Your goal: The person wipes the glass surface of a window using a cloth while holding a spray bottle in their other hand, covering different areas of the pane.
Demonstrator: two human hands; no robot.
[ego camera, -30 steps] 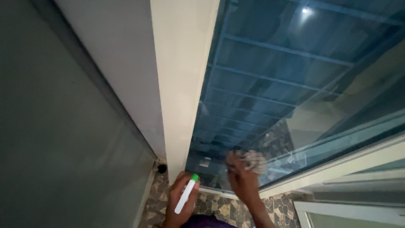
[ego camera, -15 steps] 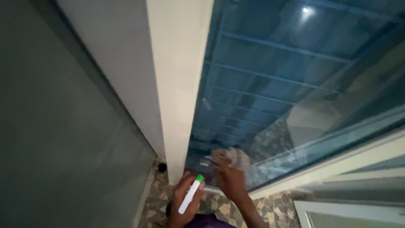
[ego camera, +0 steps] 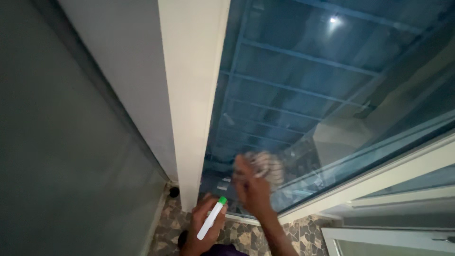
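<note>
A crumpled pale cloth (ego camera: 265,167) is gripped in the right hand (ego camera: 253,189) and pressed flat against the window glass (ego camera: 303,95) (blurred). A white green-capped bottle (ego camera: 211,218) is clasped in the left hand (ego camera: 203,227), kept low beside the white frame post (ego camera: 192,95), above the patterned floor (ego camera: 303,234).

A crumpled, pale cloth (ego camera: 266,167) is pressed against the glass (ego camera: 308,95). A white bottle (ego camera: 211,218) with a green cap tilts upward.
</note>
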